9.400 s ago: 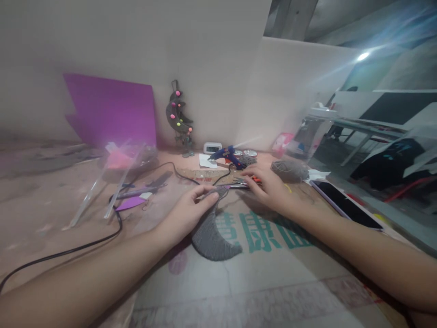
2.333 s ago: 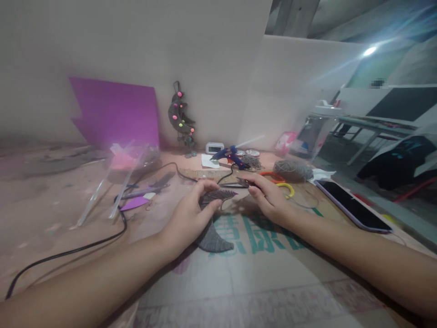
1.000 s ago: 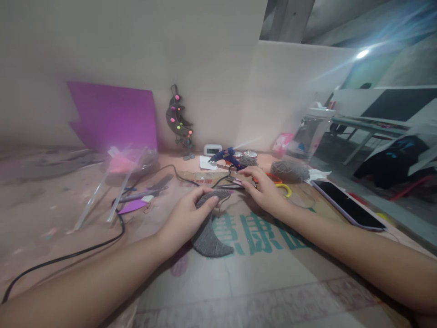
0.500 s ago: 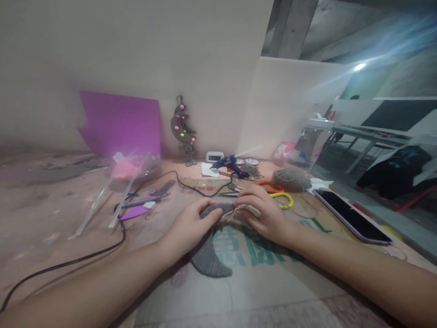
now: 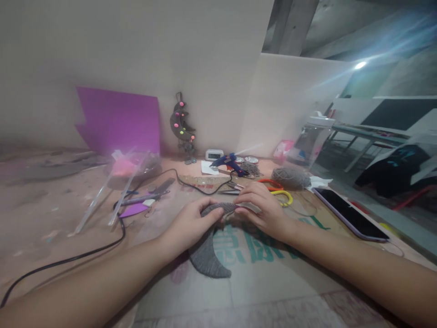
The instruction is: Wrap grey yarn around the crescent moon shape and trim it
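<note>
Head: crescent [image 5: 207, 256] in both hands [image 5: 191, 222] [image 5: 265, 212].

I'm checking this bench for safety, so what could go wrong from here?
The black cable running by the left forearm could get snagged and perhaps drag the glue gun. The scissors lie just beyond the right hand, so a careless move might knock them. If the left hand loosens, the grey crescent may slip.
</note>
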`<state>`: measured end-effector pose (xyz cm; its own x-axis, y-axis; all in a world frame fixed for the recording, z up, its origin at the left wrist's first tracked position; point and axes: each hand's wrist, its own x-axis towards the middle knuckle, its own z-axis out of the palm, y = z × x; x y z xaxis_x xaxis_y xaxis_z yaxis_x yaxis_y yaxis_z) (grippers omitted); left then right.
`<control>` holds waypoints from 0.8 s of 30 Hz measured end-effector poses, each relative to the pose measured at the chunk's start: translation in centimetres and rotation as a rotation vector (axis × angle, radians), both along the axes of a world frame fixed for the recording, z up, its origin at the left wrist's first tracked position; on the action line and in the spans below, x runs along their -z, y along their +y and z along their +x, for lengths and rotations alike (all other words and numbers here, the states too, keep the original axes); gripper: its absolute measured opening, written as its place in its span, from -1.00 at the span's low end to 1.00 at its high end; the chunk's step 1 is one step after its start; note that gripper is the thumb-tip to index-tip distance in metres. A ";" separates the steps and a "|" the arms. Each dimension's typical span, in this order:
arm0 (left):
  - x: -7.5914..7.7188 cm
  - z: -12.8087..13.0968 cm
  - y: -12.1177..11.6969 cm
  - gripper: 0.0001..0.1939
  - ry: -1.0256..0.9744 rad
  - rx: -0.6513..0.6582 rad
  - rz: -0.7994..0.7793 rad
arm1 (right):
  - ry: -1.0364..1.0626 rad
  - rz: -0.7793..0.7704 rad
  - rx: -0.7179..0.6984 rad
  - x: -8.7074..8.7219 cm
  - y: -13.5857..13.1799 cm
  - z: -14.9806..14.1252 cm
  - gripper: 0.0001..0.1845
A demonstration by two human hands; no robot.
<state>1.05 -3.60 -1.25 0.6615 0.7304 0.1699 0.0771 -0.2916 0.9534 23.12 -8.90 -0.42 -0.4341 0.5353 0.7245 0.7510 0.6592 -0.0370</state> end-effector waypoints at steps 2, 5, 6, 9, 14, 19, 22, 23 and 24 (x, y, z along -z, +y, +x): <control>0.1 0.0 0.1 -0.79 0.005 0.017 0.007 | -0.008 -0.013 -0.020 0.0 0.0 -0.1 -0.89; 0.1 0.0 0.1 -0.76 0.029 0.049 -0.004 | -0.031 -0.013 -0.068 -0.1 0.0 -0.3 -0.93; 0.1 0.0 0.0 -0.76 0.039 0.051 -0.003 | -0.037 -0.017 -0.076 -0.2 0.0 -0.3 -0.93; -0.1 0.0 -0.1 -0.76 0.056 0.047 0.004 | -0.014 -0.047 -0.058 -0.1 0.0 -0.3 -0.91; -0.2 0.0 -0.1 -0.76 0.060 0.048 -0.005 | -0.014 -0.065 -0.079 -0.1 0.1 -0.1 -0.95; -0.1 0.0 0.0 -0.76 0.068 0.051 0.014 | -0.024 -0.077 -0.071 -0.1 0.1 -0.2 -0.97; -0.2 0.0 0.0 -0.76 0.079 0.046 0.021 | -0.026 -0.073 -0.078 -0.1 0.2 -0.2 -0.97; -0.3 0.0 0.0 -0.76 0.085 0.046 0.023 | -0.029 -0.069 -0.087 -0.1 0.2 -0.2 -0.97; -0.3 0.0 -0.1 -0.76 0.091 0.046 0.024 | -0.031 -0.064 -0.097 0.0 0.2 -0.2 -0.97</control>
<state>1.02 -3.67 -0.97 0.7077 0.6954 0.1245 0.1495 -0.3196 0.9357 22.90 -8.66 -0.38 -0.5081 0.5343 0.6755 0.6850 0.7261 -0.0590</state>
